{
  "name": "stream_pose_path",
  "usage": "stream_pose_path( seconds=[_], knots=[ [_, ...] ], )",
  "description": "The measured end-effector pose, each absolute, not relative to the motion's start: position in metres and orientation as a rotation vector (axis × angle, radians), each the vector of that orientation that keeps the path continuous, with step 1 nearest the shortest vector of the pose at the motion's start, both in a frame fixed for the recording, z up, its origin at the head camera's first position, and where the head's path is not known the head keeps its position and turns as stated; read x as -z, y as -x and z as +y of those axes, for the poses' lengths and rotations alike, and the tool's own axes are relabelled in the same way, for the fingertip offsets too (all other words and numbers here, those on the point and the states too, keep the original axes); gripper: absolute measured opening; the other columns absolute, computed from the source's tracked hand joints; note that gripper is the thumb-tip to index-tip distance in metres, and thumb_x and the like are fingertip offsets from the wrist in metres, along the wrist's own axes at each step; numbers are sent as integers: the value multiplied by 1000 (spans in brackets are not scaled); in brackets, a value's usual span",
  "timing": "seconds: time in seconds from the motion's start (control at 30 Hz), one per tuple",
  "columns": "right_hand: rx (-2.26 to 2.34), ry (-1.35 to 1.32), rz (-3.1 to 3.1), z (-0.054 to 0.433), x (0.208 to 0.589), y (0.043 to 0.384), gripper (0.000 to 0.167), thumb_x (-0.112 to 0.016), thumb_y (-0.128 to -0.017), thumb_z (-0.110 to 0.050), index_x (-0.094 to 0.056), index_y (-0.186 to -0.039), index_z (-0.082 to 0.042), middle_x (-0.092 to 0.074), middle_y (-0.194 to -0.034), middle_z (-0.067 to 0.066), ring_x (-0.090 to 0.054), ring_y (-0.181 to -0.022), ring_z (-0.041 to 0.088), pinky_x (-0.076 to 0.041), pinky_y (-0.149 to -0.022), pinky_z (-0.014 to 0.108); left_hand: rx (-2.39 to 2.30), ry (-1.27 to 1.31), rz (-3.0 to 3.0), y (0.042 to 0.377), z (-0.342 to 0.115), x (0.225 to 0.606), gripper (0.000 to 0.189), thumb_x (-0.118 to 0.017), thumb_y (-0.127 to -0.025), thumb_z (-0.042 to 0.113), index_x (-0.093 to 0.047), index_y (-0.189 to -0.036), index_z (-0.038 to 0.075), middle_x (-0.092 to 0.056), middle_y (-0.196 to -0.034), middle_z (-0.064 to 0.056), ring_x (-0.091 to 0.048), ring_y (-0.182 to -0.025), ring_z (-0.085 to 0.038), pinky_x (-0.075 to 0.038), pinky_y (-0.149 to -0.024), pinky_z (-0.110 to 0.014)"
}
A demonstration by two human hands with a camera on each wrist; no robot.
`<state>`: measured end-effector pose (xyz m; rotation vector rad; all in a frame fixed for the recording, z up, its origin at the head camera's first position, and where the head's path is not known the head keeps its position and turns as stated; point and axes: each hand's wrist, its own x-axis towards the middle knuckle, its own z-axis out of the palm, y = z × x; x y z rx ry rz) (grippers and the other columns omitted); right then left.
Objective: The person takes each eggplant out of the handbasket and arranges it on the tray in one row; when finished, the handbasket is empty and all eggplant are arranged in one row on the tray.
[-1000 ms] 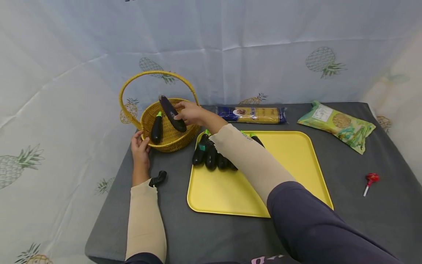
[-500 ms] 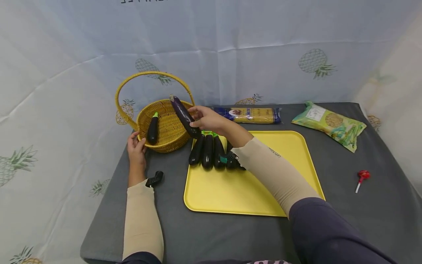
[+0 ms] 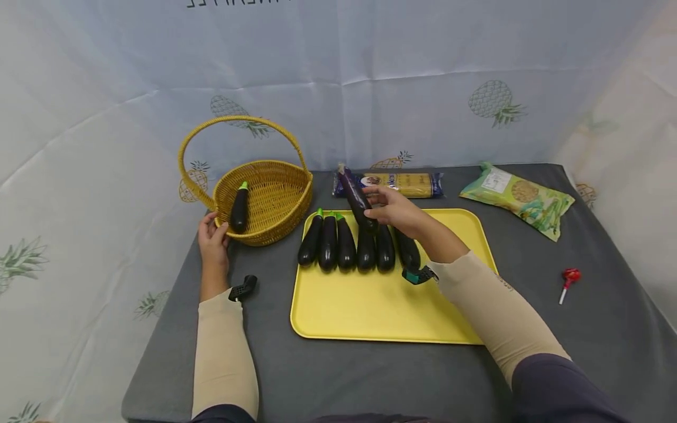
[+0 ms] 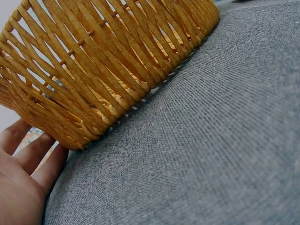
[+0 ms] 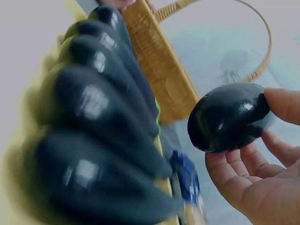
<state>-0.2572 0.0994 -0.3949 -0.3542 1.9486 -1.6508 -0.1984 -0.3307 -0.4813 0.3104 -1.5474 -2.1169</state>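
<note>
Raised over the back of the yellow tray (image 3: 381, 308), a dark purple eggplant (image 3: 354, 195) is held in my right hand (image 3: 399, 216), pinched between thumb and fingers. In the right wrist view its rounded, glossy end (image 5: 229, 117) faces the camera. Several black eggplants (image 3: 328, 244), green tops showing on some, lie side by side along the tray's back left part. My left hand (image 3: 213, 247) grips the near left rim of the yellow wicker basket (image 3: 280, 228). One eggplant (image 3: 240, 208) leans inside that basket. The left wrist view shows fingers (image 4: 35, 152) against its woven wall.
A blue and yellow pasta packet (image 3: 412, 184) lies behind the tray. Toward the right are a green snack bag (image 3: 520, 200) and a red lollipop (image 3: 570, 276) on the grey-covered table (image 3: 328, 376). A pale pineapple-print cloth (image 3: 402, 47) hangs behind.
My right hand has carried the purple eggplant rightward, from over the basket to over the tray's row. The left hand stays on the basket rim, and the view has shifted slightly.
</note>
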Motion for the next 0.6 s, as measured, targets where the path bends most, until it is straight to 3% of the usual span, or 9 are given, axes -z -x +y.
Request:
stream_pose_path(
  seconds=[0.23, 0.6],
  knots=[
    [1685, 270, 1991, 146, 401, 243, 62, -59, -98, -11, -28, -152, -12, -33, -148, 17, -41, -130, 34, -32, -105, 54, 2113, -284, -1565, 197, -330, 480, 32, -54, -97, 1, -47, -128, 7, -50, -130, -17, -48, -80, -12, -34, -64, -26],
    [1649, 137, 2084, 214, 424, 210, 68, -58, -99, -14, -19, -154, -8, -29, -148, 24, -36, -131, 40, -33, -102, 54, 2135, -294, -1575, 193, -327, 470, 34, -52, -97, -3, -45, -129, 5, -45, -137, -23, -49, -85, -17, -36, -67, -29]
  ],
)
